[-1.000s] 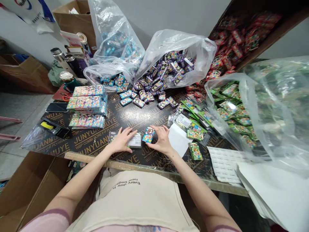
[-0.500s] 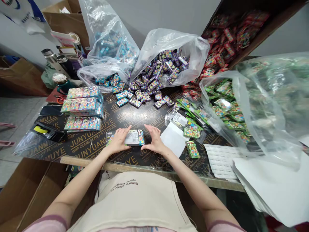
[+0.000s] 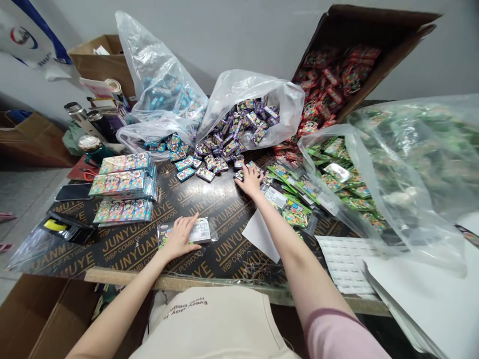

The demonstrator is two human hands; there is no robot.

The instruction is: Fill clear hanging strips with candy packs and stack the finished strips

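The fingers of the right hand are bent down over a couple of small purple boxes on the tabletop; whether they have gripped one I cannot tell, since the hand hides the contact. The left hand, at about seven to eight o'clock from the right, has its fingers spread and laid over a flat pack with a white barcode label, the pack lying near the front edge and poking out on both sides of the hand. The step in hand looks like taking a purple box with the right hand while the left steadies the pack. From here the move seems to call for pinching one box by its sides, without dragging its neighbour, and keeping the left hand light so that the pack does not slide. Around the right hand, the heap of purple boxes spills from a clear bag at eleven o'clock, red packets fill a carton at one, and loose green packets lie at four. From the left hand, blue boxes sit at twelve, stacked finished-looking packs between ten and eleven, and a white sheet at three.
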